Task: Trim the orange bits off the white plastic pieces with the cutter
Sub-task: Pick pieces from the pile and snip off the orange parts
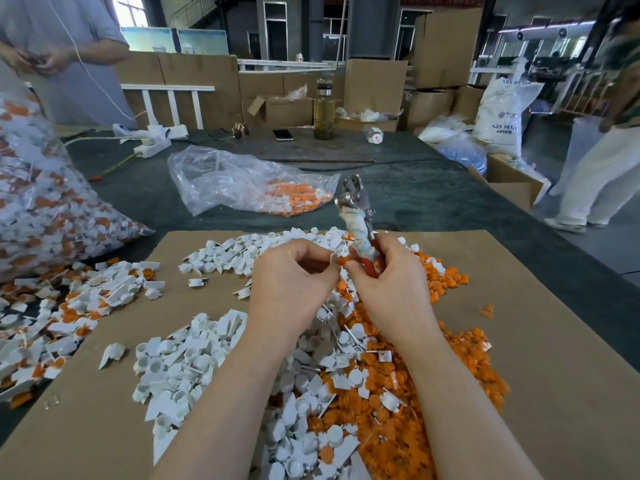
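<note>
Left hand [294, 271] fingers curled, pinching a white plastic piece [333, 259] at the fingertips; right hand [384, 271] fingers wrapped round the cutter [360, 220], red handles low in the grip. Piece held just beside the handles, above the cardboard sheet [519, 341] on the surface. Cutter's long axis runs near upright, blades pointing up and away. Best move, I'd say: tip the blades down to the piece, cut flush at the orange joint.

Plastic pieces [180, 368] on cardboard sheet [540, 341]
</note>
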Motion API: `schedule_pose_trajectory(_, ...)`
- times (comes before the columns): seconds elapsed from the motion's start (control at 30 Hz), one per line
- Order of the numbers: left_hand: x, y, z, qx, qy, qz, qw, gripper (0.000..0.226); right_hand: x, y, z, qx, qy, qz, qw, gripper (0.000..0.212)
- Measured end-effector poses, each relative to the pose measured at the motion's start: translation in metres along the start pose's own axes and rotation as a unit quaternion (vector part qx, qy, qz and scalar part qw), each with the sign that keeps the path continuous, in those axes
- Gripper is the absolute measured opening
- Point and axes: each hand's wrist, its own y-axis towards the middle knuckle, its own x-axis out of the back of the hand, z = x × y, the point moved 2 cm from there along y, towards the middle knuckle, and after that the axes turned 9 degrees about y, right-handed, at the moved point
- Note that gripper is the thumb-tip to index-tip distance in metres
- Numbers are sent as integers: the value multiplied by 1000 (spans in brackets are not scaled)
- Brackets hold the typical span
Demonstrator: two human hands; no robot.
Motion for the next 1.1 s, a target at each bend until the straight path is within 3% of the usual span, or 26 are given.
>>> schedule_pose_trajectory(0.27,1,3,5,42,-18,-14,999,13,-2,-2,0,-6,27,24,999,12)
schedule_pose_trajectory(0.5,6,6,7,118,-199,-4,973,11,3,-2,-1,-25,95,69,993,13)
schedule_pose_trajectory(0.63,7,6,7,125,-244,-3,962,9,6,-3,-2,-49,114,100,987,11)
schedule_pose_trajectory(0.9,11,10,11,123,-308,-4,943,8,14,-4,-1,-95,45,251,962,16)
schedule_pose_trajectory(1.1,14,13,16,105,-308,-25,945,8,16,-5,1,-87,21,283,955,16)
